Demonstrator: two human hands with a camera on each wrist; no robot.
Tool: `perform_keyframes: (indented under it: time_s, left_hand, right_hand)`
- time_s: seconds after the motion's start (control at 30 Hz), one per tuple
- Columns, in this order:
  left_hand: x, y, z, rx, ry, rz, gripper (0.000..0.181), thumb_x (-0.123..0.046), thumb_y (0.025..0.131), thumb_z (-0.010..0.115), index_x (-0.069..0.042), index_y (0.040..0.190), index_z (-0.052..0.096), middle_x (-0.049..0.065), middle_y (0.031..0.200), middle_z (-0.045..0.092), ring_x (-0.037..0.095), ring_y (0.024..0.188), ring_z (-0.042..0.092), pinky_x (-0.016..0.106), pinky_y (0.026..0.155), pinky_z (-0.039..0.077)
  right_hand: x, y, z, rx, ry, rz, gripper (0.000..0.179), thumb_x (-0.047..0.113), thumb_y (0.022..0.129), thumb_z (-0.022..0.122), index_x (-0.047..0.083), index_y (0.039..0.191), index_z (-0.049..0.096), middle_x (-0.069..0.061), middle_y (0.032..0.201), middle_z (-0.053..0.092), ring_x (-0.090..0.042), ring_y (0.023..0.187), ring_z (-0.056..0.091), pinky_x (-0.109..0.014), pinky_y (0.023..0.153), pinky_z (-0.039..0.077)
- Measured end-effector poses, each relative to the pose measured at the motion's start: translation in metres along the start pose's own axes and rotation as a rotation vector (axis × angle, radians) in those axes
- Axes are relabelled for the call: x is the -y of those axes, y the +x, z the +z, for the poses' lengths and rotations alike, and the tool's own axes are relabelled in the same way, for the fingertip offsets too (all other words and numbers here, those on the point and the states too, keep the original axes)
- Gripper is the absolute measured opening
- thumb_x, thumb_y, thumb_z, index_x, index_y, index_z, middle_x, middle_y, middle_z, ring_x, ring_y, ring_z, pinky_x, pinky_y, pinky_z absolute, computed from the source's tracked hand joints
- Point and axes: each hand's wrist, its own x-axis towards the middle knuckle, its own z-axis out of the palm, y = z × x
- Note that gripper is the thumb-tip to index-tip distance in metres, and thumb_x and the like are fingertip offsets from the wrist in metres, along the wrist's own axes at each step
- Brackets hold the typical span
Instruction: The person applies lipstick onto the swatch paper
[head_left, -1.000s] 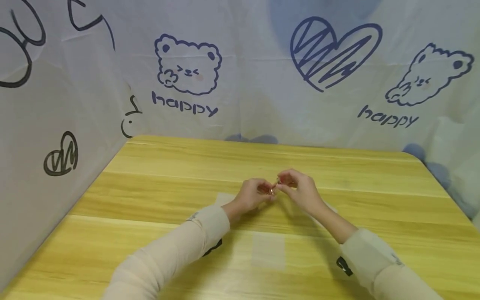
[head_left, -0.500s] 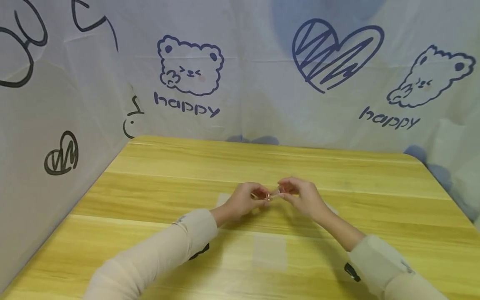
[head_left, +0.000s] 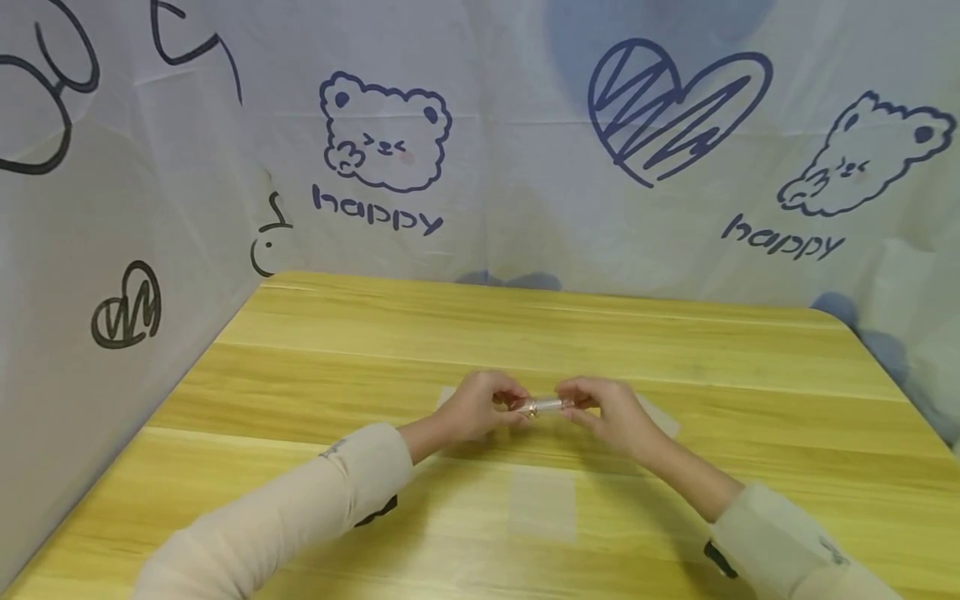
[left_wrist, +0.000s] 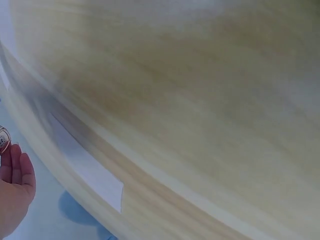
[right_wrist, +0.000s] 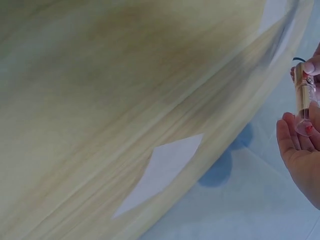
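Both hands are closed in a narrow pinch around one small clear-and-gold tube, which is held roughly level over the desk, beyond the pale square patch. The left hand, beyond and to the left of the patch, grips the gold-banded end; the right hand, beyond and to the right of it, grips the clear end, where the right wrist view shows a bit of red inside. The left wrist view catches only a rounded, emblem-like end of the tube by the fingertips.

A second pale patch lies beyond the square patch and to its left, partly hidden by the left hand, and a third pale patch lies beyond and to its right, partly behind the right wrist. Light sleeves come in on either side of the square patch, the left sleeve and the right sleeve, each with a black strap below the cuff. Well beyond the patch, a printed cloth shows bear faces, a scribbled heart and "happy" lettering.
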Motion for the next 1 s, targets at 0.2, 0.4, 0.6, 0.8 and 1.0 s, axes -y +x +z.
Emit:
perform_keyframes:
  time_s: [0.2,0.4,0.6,0.8,1.0]
  left_hand:
    - [-0.005,-0.003,-0.003,0.058,0.045,0.016,0.023,-0.011,0.075,0.076,0.002,0.093,0.07,0.011,0.089,0.069,0.018,0.081,0.065,0.022,0.076,0.056]
    - [-0.007,-0.01,-0.006,0.091,0.132,0.067,0.023,-0.013,0.076,0.076,0.001,0.094,0.071,0.01,0.089,0.069,0.017,0.081,0.065,0.02,0.072,0.056]
    - [-0.009,-0.014,-0.007,0.071,0.154,0.104,0.024,-0.013,0.076,0.076,0.002,0.094,0.07,0.01,0.089,0.07,0.018,0.081,0.066,0.019,0.073,0.056]
    - [-0.01,-0.017,-0.007,0.056,0.178,0.108,0.025,-0.013,0.076,0.075,0.002,0.095,0.07,0.01,0.089,0.069,0.019,0.083,0.067,0.019,0.074,0.056]
    - [-0.01,-0.018,-0.006,0.053,0.196,0.121,0.023,-0.013,0.075,0.076,0.002,0.092,0.07,0.009,0.086,0.069,0.018,0.082,0.066,0.019,0.075,0.056]
  right_hand:
    - [-0.001,-0.006,0.002,0.049,-0.012,-0.051,0.023,-0.002,0.081,0.066,-0.008,0.102,0.063,-0.02,0.099,0.068,-0.026,0.083,0.066,-0.029,0.074,0.058]
    - [0.001,-0.01,0.003,0.108,-0.061,-0.075,0.025,0.002,0.081,0.066,-0.007,0.104,0.064,-0.017,0.096,0.068,-0.025,0.084,0.066,-0.03,0.075,0.057]
    - [0.004,-0.011,0.004,0.101,-0.073,-0.09,0.022,0.003,0.082,0.066,-0.005,0.103,0.064,-0.016,0.096,0.069,-0.025,0.085,0.066,-0.031,0.075,0.057]
    - [0.005,-0.012,0.005,0.108,-0.068,-0.081,0.021,0.003,0.083,0.065,-0.004,0.103,0.064,-0.013,0.097,0.069,-0.025,0.087,0.067,-0.033,0.077,0.057]
    - [0.006,-0.011,0.006,0.083,-0.083,-0.128,0.02,0.003,0.082,0.065,-0.005,0.101,0.065,-0.014,0.095,0.069,-0.024,0.083,0.067,-0.03,0.073,0.058]
